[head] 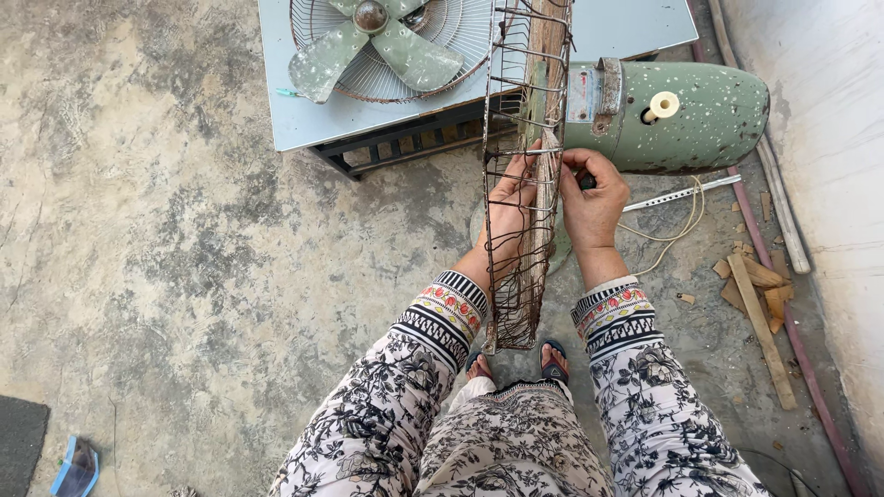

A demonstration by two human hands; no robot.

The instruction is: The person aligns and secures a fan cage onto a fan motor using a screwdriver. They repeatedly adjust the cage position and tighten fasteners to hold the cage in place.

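Both arms in long sleeves of white fabric with black floral print. Each cuff banded: black-and-white stripes, a zigzag row, then a strip of red and yellow flowers nearest the wrist. Matching floral tunic and trousers below. Dark flip-flop sandals with blue straps on both feet. Hands bare.

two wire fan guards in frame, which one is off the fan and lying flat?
The silver guard lying flat on the grey tabletop under the green blades. The rusty guard stands on edge, held between the left hand and right hand.

2 hands point(552, 207), 1 rusty fan guard point(520, 184), 1 fan blade point(373, 46), 1 motor housing point(681, 115)
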